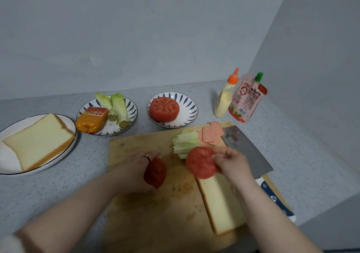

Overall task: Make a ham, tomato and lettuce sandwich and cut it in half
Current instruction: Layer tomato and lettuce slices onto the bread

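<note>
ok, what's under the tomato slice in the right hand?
The far end of the bread slice on the cutting board, with cut lettuce beyond. The right hand pinches the tomato slice; it covers that bread end, so contact is unclear.

Bare forearms (78,204), a thin black ring (147,158) on the left grip (136,167), white sleeve (7,243) near that elbow.

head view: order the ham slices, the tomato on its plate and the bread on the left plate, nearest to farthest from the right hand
1. ham slices, just beyond the right hand on the board
2. cut tomato, on the middle plate further back
3. bread slice, on the far-left plate
</note>
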